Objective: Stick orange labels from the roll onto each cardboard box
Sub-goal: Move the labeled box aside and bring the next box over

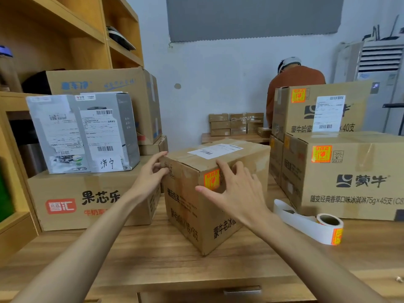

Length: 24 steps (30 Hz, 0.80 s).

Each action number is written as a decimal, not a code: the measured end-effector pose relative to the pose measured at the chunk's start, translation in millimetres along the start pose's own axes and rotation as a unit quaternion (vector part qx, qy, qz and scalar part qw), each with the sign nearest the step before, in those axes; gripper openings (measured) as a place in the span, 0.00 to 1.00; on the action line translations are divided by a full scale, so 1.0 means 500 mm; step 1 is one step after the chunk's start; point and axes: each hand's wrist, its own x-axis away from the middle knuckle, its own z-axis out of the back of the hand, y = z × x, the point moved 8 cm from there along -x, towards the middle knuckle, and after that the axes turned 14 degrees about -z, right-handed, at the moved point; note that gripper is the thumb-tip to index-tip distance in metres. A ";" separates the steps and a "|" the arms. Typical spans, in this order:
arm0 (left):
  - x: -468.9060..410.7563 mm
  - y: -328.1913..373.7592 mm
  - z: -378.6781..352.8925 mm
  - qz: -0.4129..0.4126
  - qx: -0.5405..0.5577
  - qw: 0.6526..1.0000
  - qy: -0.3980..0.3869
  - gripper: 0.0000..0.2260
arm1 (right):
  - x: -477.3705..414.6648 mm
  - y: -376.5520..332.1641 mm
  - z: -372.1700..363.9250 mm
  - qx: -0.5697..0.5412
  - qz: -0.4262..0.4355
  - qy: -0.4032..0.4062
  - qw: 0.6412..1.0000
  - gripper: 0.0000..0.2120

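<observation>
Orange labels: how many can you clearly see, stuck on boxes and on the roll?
Stuck on boxes: 3 (centre box label, lower right box label, upper right box label)
On the roll: 1 (roll label)
Total: 4
Not counted: orange side patches on the right-hand boxes, which are too unclear.

2 hands (237,193), 1 label roll (325,234).

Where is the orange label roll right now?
Head view, right side: the label roll lies on the wooden table, just in front of the lower large box, right of the right hand.
</observation>
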 end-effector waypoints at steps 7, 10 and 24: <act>0.038 0.004 0.035 -0.048 -0.048 0.998 0.002 0.20 | -0.006 0.030 0.029 -0.061 0.012 -0.018 0.998 0.37; 0.051 0.027 0.026 -0.075 -0.074 0.994 -0.006 0.21 | -0.015 0.055 0.036 -0.103 0.011 -0.030 0.994 0.36; 0.064 0.101 -0.025 -0.177 -0.155 0.972 0.023 0.20 | -0.077 0.166 -0.006 -0.293 0.003 -0.139 0.946 0.33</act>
